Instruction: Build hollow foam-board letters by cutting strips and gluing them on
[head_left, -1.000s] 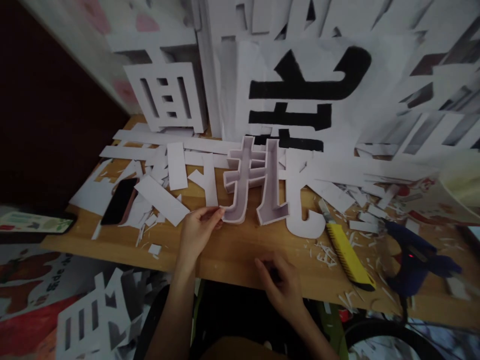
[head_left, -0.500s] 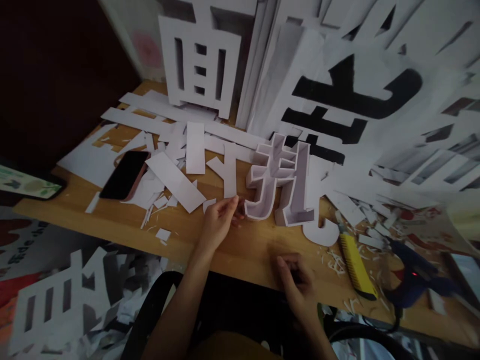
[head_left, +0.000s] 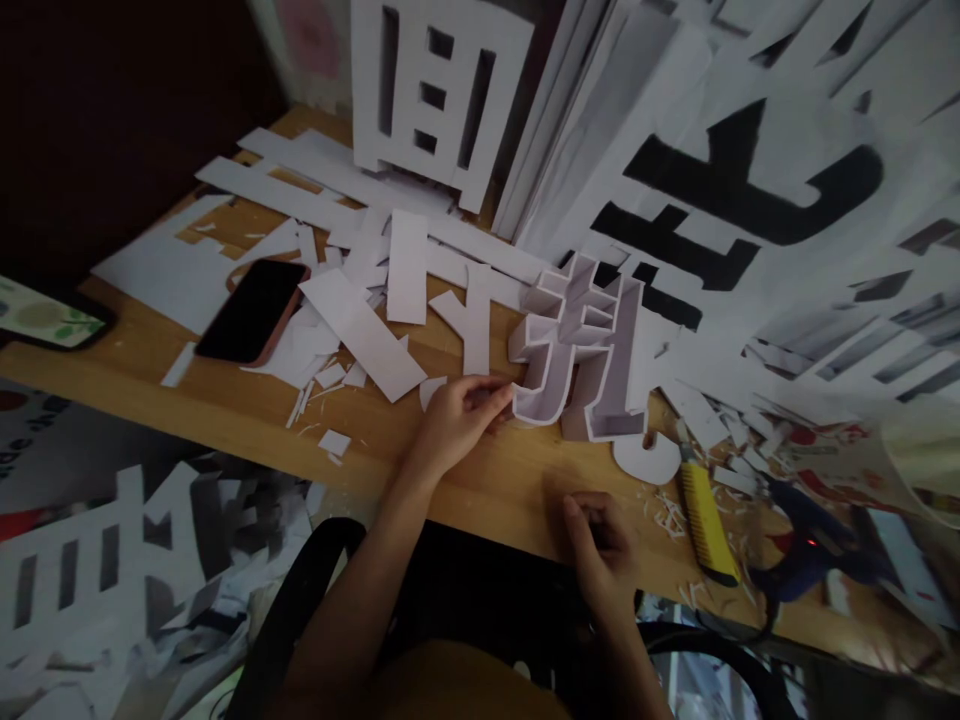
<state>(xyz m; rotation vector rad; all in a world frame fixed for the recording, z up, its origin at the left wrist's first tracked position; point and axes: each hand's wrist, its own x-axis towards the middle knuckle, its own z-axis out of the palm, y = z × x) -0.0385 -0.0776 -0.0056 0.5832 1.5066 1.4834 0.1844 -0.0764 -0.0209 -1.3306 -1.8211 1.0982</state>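
Observation:
A hollow white character (head_left: 547, 397) with tall thin walls stands on the wooden table, its open side facing up. Thumb and fingers of my left hand (head_left: 461, 415) pinch at its lower left tip; the other fingers are partly hidden behind. My right hand (head_left: 600, 540) rests near the table's front edge with curled fingers, and nothing shows in it. Just left of the character lies a flat white Y-shaped piece (head_left: 476, 320). A flat curved white piece (head_left: 649, 457) sticks out from under its right side.
A yellow utility knife (head_left: 706, 525) and a blue glue gun (head_left: 806, 545) with a red light lie at right among scraps. On the left are a phone (head_left: 251, 310) and white strips (head_left: 367, 335). Large white characters (head_left: 442, 90) and a black-printed sheet (head_left: 750, 190) stand behind.
My left hand has moved right, its fingertips now at the character's tip. My right hand stays curled in about the same place. The whole view has shifted slightly.

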